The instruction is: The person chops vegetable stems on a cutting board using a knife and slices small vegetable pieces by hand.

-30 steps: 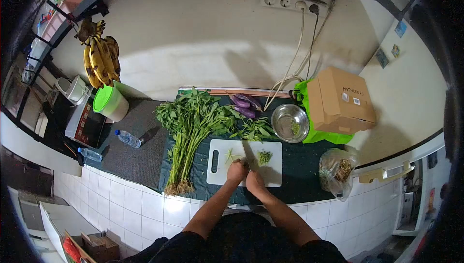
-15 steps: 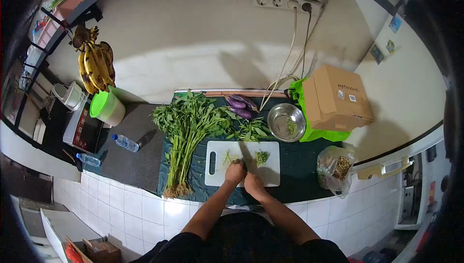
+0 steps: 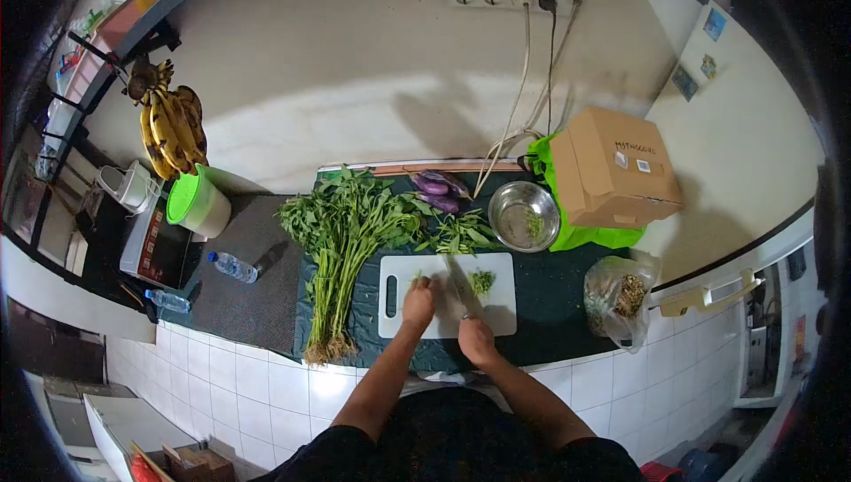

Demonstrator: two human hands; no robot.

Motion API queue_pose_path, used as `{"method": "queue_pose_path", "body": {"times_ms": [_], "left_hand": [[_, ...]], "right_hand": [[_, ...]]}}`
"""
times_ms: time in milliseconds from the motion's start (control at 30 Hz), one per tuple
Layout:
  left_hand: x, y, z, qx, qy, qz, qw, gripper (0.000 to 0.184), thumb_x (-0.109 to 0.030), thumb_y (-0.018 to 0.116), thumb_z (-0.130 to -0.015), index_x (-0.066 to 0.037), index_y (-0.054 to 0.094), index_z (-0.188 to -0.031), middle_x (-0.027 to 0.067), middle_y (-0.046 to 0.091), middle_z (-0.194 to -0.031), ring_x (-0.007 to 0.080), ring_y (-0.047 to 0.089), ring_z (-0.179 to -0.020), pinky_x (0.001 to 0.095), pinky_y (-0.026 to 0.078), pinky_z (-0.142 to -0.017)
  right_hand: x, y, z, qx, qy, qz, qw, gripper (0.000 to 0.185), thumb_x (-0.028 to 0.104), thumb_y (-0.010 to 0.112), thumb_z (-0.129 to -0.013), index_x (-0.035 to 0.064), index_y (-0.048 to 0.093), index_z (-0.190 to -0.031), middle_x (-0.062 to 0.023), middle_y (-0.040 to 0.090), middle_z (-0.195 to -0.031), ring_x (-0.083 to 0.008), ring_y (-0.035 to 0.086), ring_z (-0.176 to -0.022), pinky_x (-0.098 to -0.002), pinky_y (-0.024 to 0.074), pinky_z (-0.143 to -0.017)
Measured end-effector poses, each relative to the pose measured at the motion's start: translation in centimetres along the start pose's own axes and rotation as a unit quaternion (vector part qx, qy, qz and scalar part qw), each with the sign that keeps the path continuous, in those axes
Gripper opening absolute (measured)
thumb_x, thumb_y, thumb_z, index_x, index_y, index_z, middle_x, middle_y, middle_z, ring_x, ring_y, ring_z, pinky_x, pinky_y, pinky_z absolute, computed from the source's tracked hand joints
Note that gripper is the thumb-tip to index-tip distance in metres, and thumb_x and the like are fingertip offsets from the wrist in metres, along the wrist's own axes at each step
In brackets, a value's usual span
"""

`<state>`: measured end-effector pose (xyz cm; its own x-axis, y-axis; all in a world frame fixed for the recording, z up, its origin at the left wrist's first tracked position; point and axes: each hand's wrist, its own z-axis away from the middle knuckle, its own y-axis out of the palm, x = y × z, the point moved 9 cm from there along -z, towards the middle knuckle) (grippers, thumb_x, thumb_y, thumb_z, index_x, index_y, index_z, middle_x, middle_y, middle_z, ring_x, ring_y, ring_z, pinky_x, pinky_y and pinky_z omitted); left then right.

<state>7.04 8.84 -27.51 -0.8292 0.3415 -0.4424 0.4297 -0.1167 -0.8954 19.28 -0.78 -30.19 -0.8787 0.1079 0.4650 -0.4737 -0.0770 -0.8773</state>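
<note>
Left hand (image 3: 419,305) has moved farther left of knife (image 3: 458,284), hold unclear; right hand (image 3: 476,338) grips it.

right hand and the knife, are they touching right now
Touching: the head view shows the right hand closed around the handle end of the knife, its blade pointing away over the cutting board.

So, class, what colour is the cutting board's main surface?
White; the cutting board shows best in the head view.
</note>
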Motion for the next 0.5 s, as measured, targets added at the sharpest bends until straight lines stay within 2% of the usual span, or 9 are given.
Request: {"method": "queue_pose_path", "body": {"times_ms": [100, 167, 200, 233, 300, 367, 400, 467, 500], "left_hand": [[1.0, -0.7, -1.1, -0.003, -0.009, -0.085, 0.996, 0.021, -0.011, 0.053, -0.085, -0.01, 0.064, -0.102, 0.0106, 0.06, -0.103, 0.0296, 0.058, -0.101, 0.0417, 0.052, -0.082], [1.2, -1.1, -1.6, -0.005, 0.002, -0.114, 0.994, 0.018, -0.014, 0.054, -0.086, -0.01, 0.064, -0.1, 0.0102, 0.06, -0.101, 0.0291, 0.058, -0.101, 0.0416, 0.052, -0.081], [1.4, -0.8, -1.8, 0.011, 0.002, -0.119, 0.993, 0.017, -0.017, 0.055, -0.086, -0.011, 0.064, -0.099, 0.0097, 0.06, -0.101, 0.0287, 0.058, -0.101, 0.0401, 0.052, -0.081], [1.5, -0.9, -1.9, 0.01, 0.005, -0.119, 0.993, 0.017, -0.017, 0.055, -0.086, -0.011, 0.064, -0.099, 0.0097, 0.06, -0.101, 0.0287, 0.058, -0.101, 0.0401, 0.052, -0.081], [1.3, 0.1, -2.0, 0.027, 0.071, -0.151, 0.986, 0.019, -0.015, 0.054, -0.086, -0.009, 0.06, -0.103, 0.0109, 0.06, -0.102, 0.0292, 0.058, -0.102, 0.0403, 0.052, -0.082], [1.8, 0.7, -2.0, 0.034, 0.078, -0.15, 0.985, 0.02, -0.013, 0.053, -0.086, -0.008, 0.058, -0.105, 0.0117, 0.059, -0.103, 0.0295, 0.057, -0.102, 0.0407, 0.052, -0.083], [1.9, 0.8, -2.0, 0.041, 0.083, -0.148, 0.985, 0.022, -0.012, 0.052, -0.086, -0.007, 0.056, -0.107, 0.0126, 0.059, -0.104, 0.0299, 0.057, -0.103, 0.0411, 0.052, -0.083], [2.0, 0.8, -2.1, 0.047, 0.084, -0.156, 0.983, 0.024, -0.011, 0.052, -0.086, -0.006, 0.054, -0.109, 0.0133, 0.059, -0.105, 0.0303, 0.057, -0.103, 0.0415, 0.052, -0.083], [2.1, 0.9, -2.0, 0.054, 0.086, -0.163, 0.981, 0.025, -0.011, 0.051, -0.086, -0.006, 0.053, -0.11, 0.014, 0.059, -0.106, 0.0308, 0.057, -0.103, 0.0418, 0.052, -0.084]], "right_hand": [[-1.4, 1.1, 1.3, 0.067, 0.051, -0.012, 0.996, 0.021, 0.011, 0.049, -0.089, -0.0023, 0.065, -0.085, -0.0235, 0.065, -0.079, -0.0413, 0.067, -0.076, -0.0494, 0.0543, -0.065], [1.4, -0.9, 3.6, -0.049, -0.11, 0.084, 0.989, 0.025, 0.015, 0.047, -0.093, -0.0014, 0.064, -0.087, -0.0225, 0.065, -0.083, -0.0404, 0.067, -0.077, -0.0496, 0.0545, -0.065], [1.2, -0.3, 3.9, -0.051, -0.109, 0.084, 0.989, 0.025, 0.015, 0.047, -0.093, -0.0014, 0.064, -0.087, -0.0225, 0.065, -0.083, -0.0404, 0.067, -0.077, -0.0496, 0.0545, -0.065], [-0.6, 1.9, 3.8, 0.041, -0.017, 0.025, 0.999, 0.028, 0.017, 0.046, -0.094, -0.002, 0.064, -0.087, -0.0232, 0.065, -0.086, -0.0404, 0.067, -0.079, -0.0496, 0.0545, -0.066], [-1.8, 2.7, 4.1, 0.129, 0.076, -0.036, 0.988, 0.031, 0.02, 0.044, -0.096, -0.0025, 0.064, -0.088, -0.0239, 0.065, -0.089, -0.0404, 0.067, -0.081, -0.0495, 0.0545, -0.068], [0.4, 0.5, 4.8, 0.11, -0.057, 0.007, 0.992, 0.034, 0.022, 0.043, -0.097, -0.004, 0.063, -0.088, -0.026, 0.065, -0.092, -0.0424, 0.066, -0.086, -0.0522, 0.0532, -0.072], [1.1, -1.1, 4.7, 0.109, -0.057, 0.006, 0.992, 0.034, 0.022, 0.043, -0.097, -0.004, 0.063, -0.088, -0.026, 0.065, -0.092, -0.0424, 0.066, -0.086, -0.0522, 0.0532, -0.072], [-0.1, -3.2, 4.4, 0.13, 0.076, -0.048, 0.987, 0.037, 0.024, 0.042, -0.098, -0.0046, 0.063, -0.088, -0.0256, 0.064, -0.089, -0.0432, 0.065, -0.086, -0.0529, 0.052, -0.077], [-0.5, -2.7, 4.3, 0.13, 0.076, -0.049, 0.987, 0.037, 0.024, 0.042, -0.098, -0.0046, 0.063, -0.088, -0.0256, 0.064, -0.089, -0.0432, 0.065, -0.086, -0.0529, 0.052, -0.077]]}}
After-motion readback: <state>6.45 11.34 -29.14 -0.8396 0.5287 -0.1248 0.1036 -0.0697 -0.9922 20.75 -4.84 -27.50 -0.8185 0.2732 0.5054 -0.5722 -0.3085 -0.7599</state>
